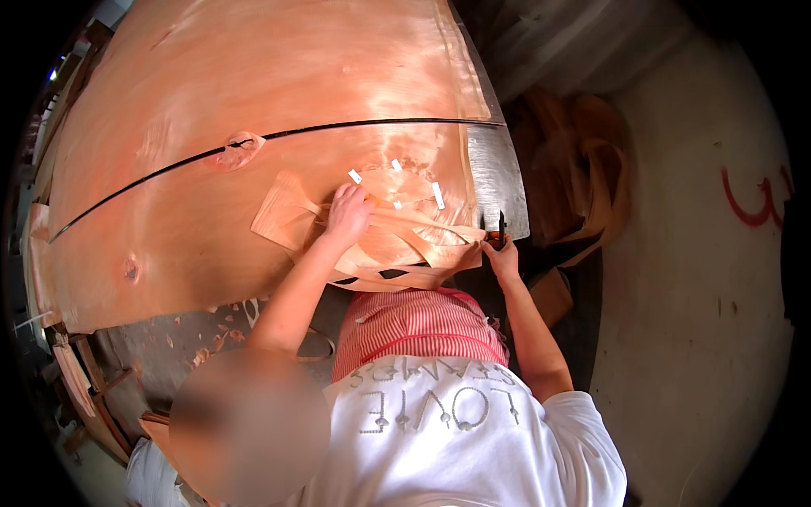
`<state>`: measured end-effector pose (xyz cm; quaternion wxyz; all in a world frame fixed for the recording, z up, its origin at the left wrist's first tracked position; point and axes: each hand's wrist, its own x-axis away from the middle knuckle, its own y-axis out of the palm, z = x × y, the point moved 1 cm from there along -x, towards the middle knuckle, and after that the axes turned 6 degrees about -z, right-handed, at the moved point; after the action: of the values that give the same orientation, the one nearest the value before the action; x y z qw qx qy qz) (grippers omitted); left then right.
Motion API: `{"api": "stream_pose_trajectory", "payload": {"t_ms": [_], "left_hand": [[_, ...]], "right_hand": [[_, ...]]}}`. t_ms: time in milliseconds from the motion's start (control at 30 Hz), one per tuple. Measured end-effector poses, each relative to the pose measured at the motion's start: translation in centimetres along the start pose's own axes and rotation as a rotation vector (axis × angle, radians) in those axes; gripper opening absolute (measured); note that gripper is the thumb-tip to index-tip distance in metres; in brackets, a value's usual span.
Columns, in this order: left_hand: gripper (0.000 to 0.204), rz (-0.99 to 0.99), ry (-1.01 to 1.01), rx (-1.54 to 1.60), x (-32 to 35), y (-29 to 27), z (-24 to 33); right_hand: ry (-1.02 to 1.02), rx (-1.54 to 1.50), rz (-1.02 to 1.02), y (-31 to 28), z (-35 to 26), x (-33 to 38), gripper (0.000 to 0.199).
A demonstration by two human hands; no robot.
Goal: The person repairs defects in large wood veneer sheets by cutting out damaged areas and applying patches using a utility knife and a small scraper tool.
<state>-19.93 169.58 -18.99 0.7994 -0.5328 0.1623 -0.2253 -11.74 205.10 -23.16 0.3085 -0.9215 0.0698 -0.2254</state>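
A large reddish veneer sheet [253,93] covers the work table, split by a thin dark gap [169,166] that runs past a knot [241,150]. My left hand [349,213] presses down on loose veneer strips [287,211] lying on the sheet, its fingers bent. Small white tape pieces [438,194] are stuck around a patched spot just beyond that hand. My right hand [504,260] is at the sheet's near right corner, closed around a dark-bladed cutter [502,226] that points upward. Curled veneer offcuts [414,275] hang over the table's front edge between my hands.
A bare grey metal table edge [498,177] shows right of the sheet. Curled veneer scraps [591,169] are piled on the floor beyond it. A pale concrete floor [693,338] with a red mark lies to the right. Chips [211,338] and wooden pieces [93,397] lie lower left.
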Motion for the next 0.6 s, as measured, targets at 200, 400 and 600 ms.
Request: {"api": "stream_pose_trajectory", "payload": {"t_ms": [200,400,600], "left_hand": [[0.022,-0.284,-0.068,0.516,2.7,-2.2,0.5],[0.022,-0.556,-0.181,0.709,3.7,-6.5,1.1],[0.023,-0.635,-0.272,0.872,3.9,-8.3,1.4]], "right_hand": [[-0.003,-0.468,-0.215,-1.2,-1.2,2.5,0.034],[0.088,-0.641,-0.58,-3.4,-3.5,4.3,0.031],[-0.055,-0.622,-0.589,-4.2,-5.3,4.1,0.045]]}}
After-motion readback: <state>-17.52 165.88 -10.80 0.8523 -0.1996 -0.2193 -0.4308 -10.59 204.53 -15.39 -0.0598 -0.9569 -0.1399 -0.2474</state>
